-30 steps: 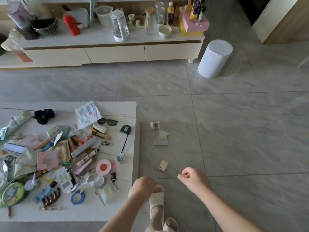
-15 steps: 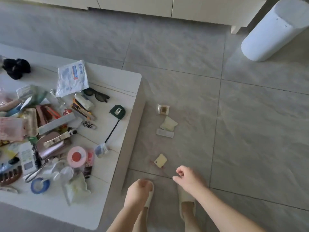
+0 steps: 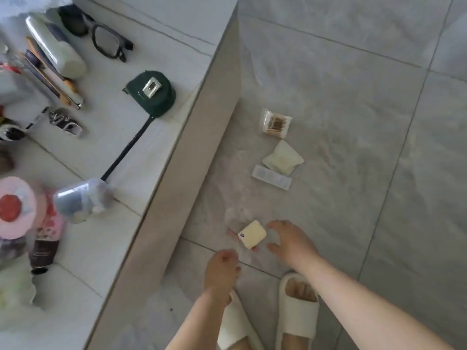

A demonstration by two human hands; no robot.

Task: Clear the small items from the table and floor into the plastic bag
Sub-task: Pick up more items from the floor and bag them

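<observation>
A small pale yellow square item (image 3: pixel 252 234) with a reddish cord lies on the grey floor tiles. My right hand (image 3: pixel 290 242) is low over the floor just right of it, finger and thumb spread either side of its edge, not closed on it. My left hand (image 3: pixel 222 267) hangs below and left of the item with loosely curled fingers, holding nothing. Farther off on the floor lie a packet of cotton swabs (image 3: pixel 276 122), a pale sachet (image 3: pixel 283 157) and a white strip (image 3: pixel 271 177). No plastic bag is in view.
The white table (image 3: pixel 177 152) fills the left side, its edge running diagonally. On it lie a green tape measure (image 3: pixel 151 93), dark glasses (image 3: pixel 101 39), a pink round item (image 3: pixel 15 208) and several other small things. My feet in white slippers (image 3: pixel 298 306) stand below the hands.
I have bent down, so the view has dropped close to the floor. My right hand has opened from a curled fist and reached the yellow square item. My left hand stays curled.
</observation>
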